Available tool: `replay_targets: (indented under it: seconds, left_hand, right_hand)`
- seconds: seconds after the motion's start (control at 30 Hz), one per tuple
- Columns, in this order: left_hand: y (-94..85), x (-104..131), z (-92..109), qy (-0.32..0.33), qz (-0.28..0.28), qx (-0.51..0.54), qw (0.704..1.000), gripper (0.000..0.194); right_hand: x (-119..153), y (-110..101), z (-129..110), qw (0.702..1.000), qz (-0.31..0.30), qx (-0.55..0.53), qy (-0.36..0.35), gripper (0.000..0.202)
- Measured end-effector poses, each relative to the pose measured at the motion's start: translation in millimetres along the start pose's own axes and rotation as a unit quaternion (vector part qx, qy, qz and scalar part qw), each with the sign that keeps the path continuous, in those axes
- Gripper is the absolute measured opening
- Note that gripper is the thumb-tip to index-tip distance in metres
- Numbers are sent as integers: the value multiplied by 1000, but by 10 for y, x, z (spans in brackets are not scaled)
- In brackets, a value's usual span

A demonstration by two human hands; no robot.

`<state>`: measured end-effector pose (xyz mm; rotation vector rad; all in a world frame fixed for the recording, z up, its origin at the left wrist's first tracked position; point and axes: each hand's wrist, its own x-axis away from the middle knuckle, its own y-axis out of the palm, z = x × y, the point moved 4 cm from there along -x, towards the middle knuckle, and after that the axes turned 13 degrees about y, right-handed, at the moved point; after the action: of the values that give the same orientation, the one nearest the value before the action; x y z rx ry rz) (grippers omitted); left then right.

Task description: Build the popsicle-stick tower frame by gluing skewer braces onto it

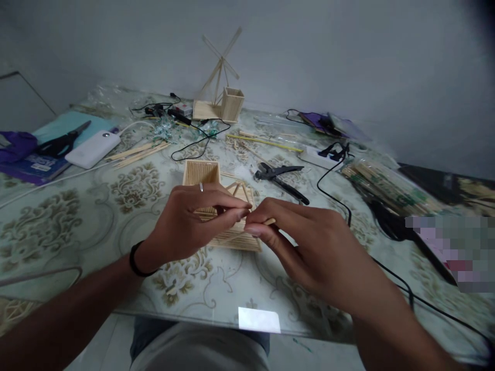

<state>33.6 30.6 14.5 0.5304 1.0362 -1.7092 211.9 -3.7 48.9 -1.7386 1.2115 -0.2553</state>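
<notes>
While both hands met over the patterned table (73, 226), the left hand (193, 219) had its thumb and forefinger drawn narrowly together; whether anything lay between their tips could not be told. The right hand (305, 239) pinched a short wooden stick (269, 221) between thumb and bent forefinger, its end protruding. The two sets of fingertips were very near each other; contact could not be confirmed.

The stick model (242, 242) was found on the table beneath the hands, partly hidden by them: a slatted base, with an open-topped box (201, 172) at its far left. Beyond it, toward the wall, stood a windmill model (221, 62) beside a taller slatted box (232, 105).

Black-handled cutters (280, 180) lay to the right of the near model. Loose sticks (141, 153), a white power bank (93, 148) and scissors (64, 141) were noted on the left, bagged sticks (390, 188) on the right.
</notes>
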Motion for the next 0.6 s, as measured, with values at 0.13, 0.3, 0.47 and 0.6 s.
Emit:
replay_targets:
  seconds: [0.13,0.3,0.47,0.6]
  left_hand:
    - [-2,2,4,1,5,2,1000,14]
    - [2,6,-4,-5,7,2,1000,13]
    - [-3,4,-16,-6,7,-1,1000,12]
    - [1,8,-23,-5,1,-1,1000,12]
  right_hand:
    - [-3,3,-13,1000,-4,3,-1,17]
    - [13,4,-26,1000,-7,7,-12,19]
    - [26,2,-53,1000,-2,8,-18,22]
    - [25,10,-80,1000,-13,16,-16,25]
